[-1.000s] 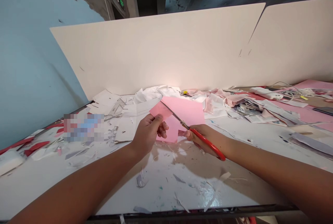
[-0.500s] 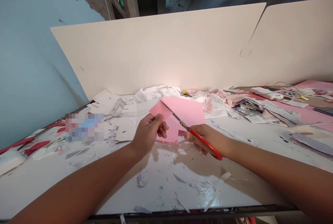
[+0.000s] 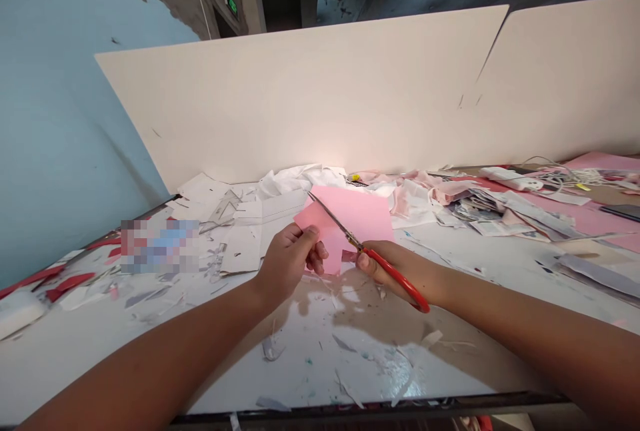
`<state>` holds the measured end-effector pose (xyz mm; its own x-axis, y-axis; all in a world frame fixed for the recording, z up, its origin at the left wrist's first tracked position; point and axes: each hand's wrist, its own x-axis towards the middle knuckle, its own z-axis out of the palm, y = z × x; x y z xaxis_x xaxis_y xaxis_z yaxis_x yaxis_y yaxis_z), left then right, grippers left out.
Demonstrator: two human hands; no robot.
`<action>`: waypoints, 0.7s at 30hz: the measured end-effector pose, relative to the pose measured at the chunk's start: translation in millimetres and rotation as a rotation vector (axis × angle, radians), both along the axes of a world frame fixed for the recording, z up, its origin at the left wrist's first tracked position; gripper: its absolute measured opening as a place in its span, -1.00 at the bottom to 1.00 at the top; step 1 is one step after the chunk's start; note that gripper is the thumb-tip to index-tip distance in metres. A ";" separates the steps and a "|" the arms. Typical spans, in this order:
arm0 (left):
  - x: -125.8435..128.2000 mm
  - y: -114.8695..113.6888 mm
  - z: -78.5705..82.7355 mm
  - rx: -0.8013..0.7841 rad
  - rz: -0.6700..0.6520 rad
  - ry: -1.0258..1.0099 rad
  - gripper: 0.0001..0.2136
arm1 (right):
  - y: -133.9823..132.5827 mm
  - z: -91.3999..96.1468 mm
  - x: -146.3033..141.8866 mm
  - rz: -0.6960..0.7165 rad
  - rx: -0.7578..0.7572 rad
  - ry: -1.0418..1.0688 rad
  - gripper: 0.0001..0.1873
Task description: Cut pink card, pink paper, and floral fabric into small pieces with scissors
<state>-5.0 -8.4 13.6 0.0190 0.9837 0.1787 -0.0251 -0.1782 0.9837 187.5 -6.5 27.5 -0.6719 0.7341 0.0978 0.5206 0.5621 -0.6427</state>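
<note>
A sheet of pink paper [image 3: 367, 214] is held up above the table in the middle of the view. My left hand [image 3: 295, 251] pinches its left part between thumb and fingers. My right hand [image 3: 383, 261] is closed round the red handles of a pair of scissors [image 3: 393, 273]. The blades lie diagonally across the paper, tips pointing up and left, and look nearly closed. At the lower edge of the sheet, beside my right fingers, a small notch or darker flap shows; I cannot tell which.
White card pieces [image 3: 245, 234] lie left of the paper. Crumpled white paper [image 3: 300, 179] runs along the white partition [image 3: 310, 104]. A power strip [image 3: 511, 178] with cables and a stack of scraps [image 3: 477, 207] are at the right. Paper offcuts litter the white table [image 3: 310, 377].
The left part of the pink paper has shifted slightly right and down under the blades, with my left hand moving along. The scissors stay at nearly the same place.
</note>
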 end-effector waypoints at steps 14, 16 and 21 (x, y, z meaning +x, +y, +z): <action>4.0 -4.1 -2.6 -0.005 -0.062 0.033 -0.73 | 3.8 -18.1 -5.8 -0.215 0.145 -0.041 -0.48; 3.9 -3.9 -3.3 -0.010 -0.057 0.023 -0.73 | 3.9 -21.0 -6.4 -0.222 0.112 0.022 -0.48; 3.8 -2.9 -6.6 -0.055 -0.162 0.064 -0.73 | 6.3 -24.6 -7.5 -0.220 -0.179 0.351 -0.57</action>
<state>-1.2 -11.2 7.0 0.1873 0.9752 0.1178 0.0143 -0.1226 0.9924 180.0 -0.2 2.9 -0.4469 0.8818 0.1504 0.3488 0.3266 -0.8784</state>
